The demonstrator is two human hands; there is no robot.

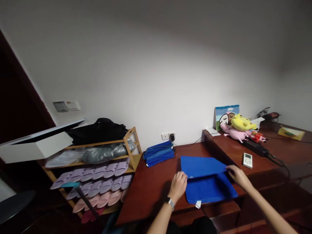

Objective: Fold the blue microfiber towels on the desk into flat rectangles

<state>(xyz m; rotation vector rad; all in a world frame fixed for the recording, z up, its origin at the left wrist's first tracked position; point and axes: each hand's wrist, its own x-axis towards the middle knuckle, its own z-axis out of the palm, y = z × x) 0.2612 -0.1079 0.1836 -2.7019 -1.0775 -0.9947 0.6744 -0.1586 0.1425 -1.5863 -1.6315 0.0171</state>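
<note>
Left hand (179,184) pinching blue flap (203,166) at left corner, right hand (236,175) pinching right corner, flap raised above lower panel (207,190)

No text is readable; the small white tag (198,204) on the folding blue fabric piece (211,191), near the left hand (178,185), appears illegible.

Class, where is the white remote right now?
In the head view, the white remote lies toward the right, on the desk just beyond the right hand.
</note>
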